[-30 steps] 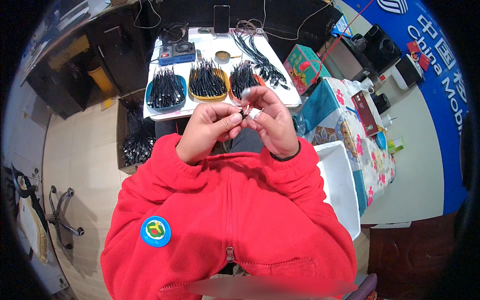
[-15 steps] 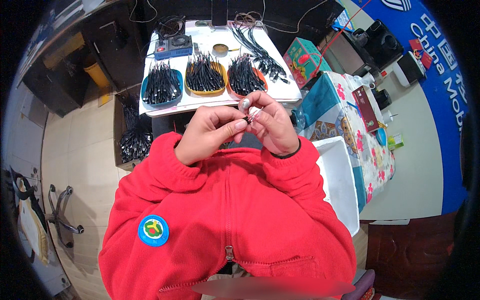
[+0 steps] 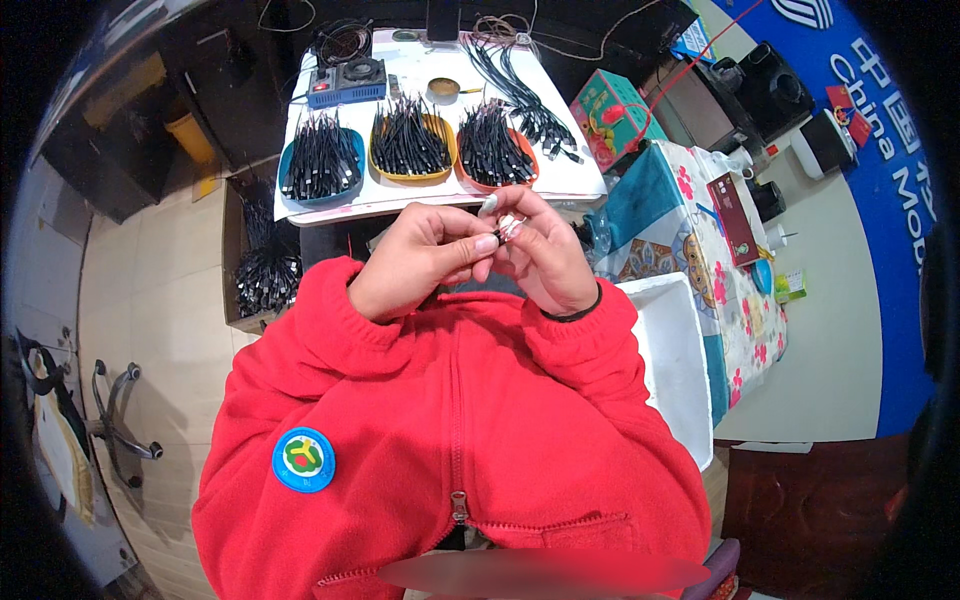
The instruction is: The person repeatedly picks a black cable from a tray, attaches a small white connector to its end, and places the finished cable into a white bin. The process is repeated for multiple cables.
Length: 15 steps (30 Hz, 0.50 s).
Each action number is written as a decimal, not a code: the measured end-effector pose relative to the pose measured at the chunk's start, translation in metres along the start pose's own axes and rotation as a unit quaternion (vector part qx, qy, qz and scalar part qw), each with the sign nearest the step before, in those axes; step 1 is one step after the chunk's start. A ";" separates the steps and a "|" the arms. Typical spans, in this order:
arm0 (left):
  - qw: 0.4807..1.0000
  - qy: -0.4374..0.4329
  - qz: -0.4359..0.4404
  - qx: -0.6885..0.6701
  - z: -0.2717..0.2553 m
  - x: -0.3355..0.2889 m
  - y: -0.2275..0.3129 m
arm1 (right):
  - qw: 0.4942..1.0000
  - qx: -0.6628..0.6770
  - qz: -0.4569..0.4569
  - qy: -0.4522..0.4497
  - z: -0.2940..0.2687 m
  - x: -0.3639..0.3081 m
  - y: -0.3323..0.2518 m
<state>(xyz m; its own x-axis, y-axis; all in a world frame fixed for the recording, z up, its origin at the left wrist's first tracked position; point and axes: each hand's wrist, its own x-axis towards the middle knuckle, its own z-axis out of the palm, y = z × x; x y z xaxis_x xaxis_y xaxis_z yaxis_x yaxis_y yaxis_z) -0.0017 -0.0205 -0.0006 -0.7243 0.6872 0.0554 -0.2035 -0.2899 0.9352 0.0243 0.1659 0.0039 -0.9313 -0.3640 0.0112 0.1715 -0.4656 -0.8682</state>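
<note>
In front of my chest, my left hand (image 3: 418,257) pinches the dark end of a short black cable (image 3: 497,238) between thumb and forefinger. My right hand (image 3: 548,262) closes over the same end from the other side, its thumb and fingers at the thin pale and reddish wires (image 3: 511,226) there. Something shiny and silvery shows at the right forefinger's tip; its kind is unclear. Most of the cable is hidden by the fingers. Beyond my hands, black cables with metal plugs fill a blue tray (image 3: 325,197), a yellow tray (image 3: 412,177) and an orange tray (image 3: 533,178) on a white table (image 3: 400,207).
A blue device (image 3: 347,92), a small round pan (image 3: 442,88) and loose black cables (image 3: 520,110) occupy the table's back. At left, a cardboard box (image 3: 232,250) holds more cables. A white foam box (image 3: 683,380) stands at right, beside a flower-patterned cloth-covered table (image 3: 735,300).
Both hands stay together on the cable end, with only slight shifts of the fingers. The whole view has tilted a little.
</note>
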 end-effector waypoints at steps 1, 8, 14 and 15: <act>1.000 -0.010 -0.005 -0.004 -0.001 0.000 0.000 | 1.000 -0.015 -0.010 0.000 -0.001 0.000 0.000; 0.999 -0.009 -0.022 -0.024 0.000 0.001 -0.003 | 0.995 -0.080 -0.050 0.030 -0.003 -0.002 0.007; 0.999 0.009 -0.003 0.038 -0.001 0.000 -0.005 | 0.990 -0.107 -0.079 0.049 0.001 -0.001 0.015; 0.999 0.005 -0.005 0.035 -0.001 0.000 -0.005 | 0.989 -0.108 -0.087 0.046 0.000 0.000 0.015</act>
<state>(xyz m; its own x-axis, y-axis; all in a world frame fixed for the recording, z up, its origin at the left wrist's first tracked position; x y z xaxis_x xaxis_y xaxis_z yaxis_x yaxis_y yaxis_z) -0.0014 -0.0194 -0.0055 -0.7297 0.6824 0.0432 -0.1646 -0.2366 0.9576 0.0274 0.1587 -0.0094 -0.9678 -0.2139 0.1330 -0.0572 -0.3278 -0.9430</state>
